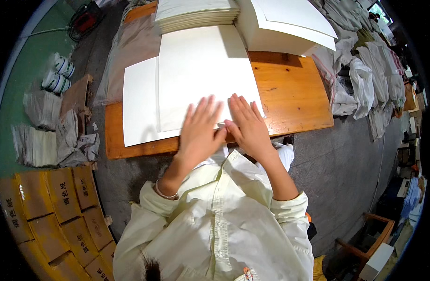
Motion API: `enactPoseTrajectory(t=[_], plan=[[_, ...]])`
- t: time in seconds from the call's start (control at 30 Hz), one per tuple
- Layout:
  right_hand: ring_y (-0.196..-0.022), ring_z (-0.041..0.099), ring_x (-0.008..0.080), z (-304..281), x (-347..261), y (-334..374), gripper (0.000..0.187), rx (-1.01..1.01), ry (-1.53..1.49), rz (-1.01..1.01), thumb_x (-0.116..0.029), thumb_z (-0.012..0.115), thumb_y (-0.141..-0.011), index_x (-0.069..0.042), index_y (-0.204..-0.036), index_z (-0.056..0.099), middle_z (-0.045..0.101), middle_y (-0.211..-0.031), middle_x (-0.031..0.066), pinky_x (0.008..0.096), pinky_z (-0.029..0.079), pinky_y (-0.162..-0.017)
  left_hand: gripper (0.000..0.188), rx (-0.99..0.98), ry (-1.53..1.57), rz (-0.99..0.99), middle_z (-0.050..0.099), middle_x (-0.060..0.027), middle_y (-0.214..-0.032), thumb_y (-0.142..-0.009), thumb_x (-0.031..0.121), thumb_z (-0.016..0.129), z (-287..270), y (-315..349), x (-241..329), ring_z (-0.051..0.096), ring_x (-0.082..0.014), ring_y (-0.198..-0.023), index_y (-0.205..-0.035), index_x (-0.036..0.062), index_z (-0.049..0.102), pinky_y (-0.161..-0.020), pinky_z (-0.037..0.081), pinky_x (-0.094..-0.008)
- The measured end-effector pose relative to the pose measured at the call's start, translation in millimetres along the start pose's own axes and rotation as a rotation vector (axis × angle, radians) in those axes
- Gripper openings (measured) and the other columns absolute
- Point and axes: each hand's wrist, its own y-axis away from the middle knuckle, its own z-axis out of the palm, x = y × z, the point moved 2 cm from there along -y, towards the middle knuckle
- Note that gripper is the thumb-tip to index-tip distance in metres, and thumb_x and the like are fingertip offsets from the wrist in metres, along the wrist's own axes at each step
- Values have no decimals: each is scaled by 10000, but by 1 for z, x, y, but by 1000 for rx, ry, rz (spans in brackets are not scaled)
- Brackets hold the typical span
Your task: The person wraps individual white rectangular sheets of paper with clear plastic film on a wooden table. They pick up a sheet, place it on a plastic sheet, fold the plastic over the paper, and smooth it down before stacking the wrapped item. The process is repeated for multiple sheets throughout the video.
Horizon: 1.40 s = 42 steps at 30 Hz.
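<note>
Both hands flat, fingers spread a bit, gripping nothing. Left hand, slightly blurred, on near edge of smooth white rectangular paper-like sheet; right hand just beside it, at the same sheet's near right corner. Single sheet or thin pack: cannot tell. Sheet lies flat, mid-table, on orange-brown varnished wooden table, overlapping second white rectangular sheet that sticks out left and near. Far end of top sheet meets thick stack of off-white layered sheets. Far right: larger white stack, top sheets overhanging its right side. Clear crinkled plastic sheeting at far left of table. Floor, near left: brown cardboard cartons with yellowish tape; farther left, white round tubs.
</note>
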Motion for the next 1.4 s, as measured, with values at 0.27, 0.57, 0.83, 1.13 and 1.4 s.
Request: enactPoseTrajectory(t=[0.27, 0.57, 0.83, 1.13, 1.4], plan=[[-1324, 309, 400, -13, 28, 10, 530, 54, 168, 171, -354, 463, -952, -27, -1366, 400, 310, -1454, 210, 496, 234, -1085, 726, 64, 30, -102, 181, -217, -1506, -928, 394, 489, -14, 30, -45, 182, -350, -1398, -1448, -11, 184, -1141, 139, -460], [-1331, 249, 457, -18, 51, 11, 635, 187, 287, 333, -435, 601, -861, 68, -1236, 505, 271, -1424, 323, 505, 190, -1098, 837, 156, -109, -414, 144, -302, -1481, -920, 477, 483, -1, 37, -51, 126, -383, -1402, -1406, -121, 156, -1140, 53, -494], [-1054, 576, 235, -38, 13, -6, 380, 201, -1424, 595, -273, 513, -949, 3, -1210, 500, 554, -1180, 138, 353, 499, -874, 797, 97, -97, -366, 204, -288, -1469, -909, 479, 489, -13, 40, -56, 150, -368, -1395, -1393, -104, 238, -1130, -12, -520], [-881, 659, 277, -20, -8, 3, 184, 99, -1301, 809, -60, 447, -957, 81, -1075, 453, 609, -959, 202, 340, 563, -751, 374, 448, 229, -354, 521, -135, -1281, -945, 332, 483, -19, 34, -116, 428, -314, -1225, -1137, 42, 620, -1023, 321, -436], [-683, 671, 212, -94, -58, -15, 174, 47, -1516, 509, -38, 480, -927, 102, -1009, 542, 659, -822, 156, 277, 575, -682, 281, 616, 259, -315, 585, -135, -1166, -860, 130, 544, -11, 40, -116, 495, -326, -1163, -1117, 27, 585, -1013, 362, -437]])
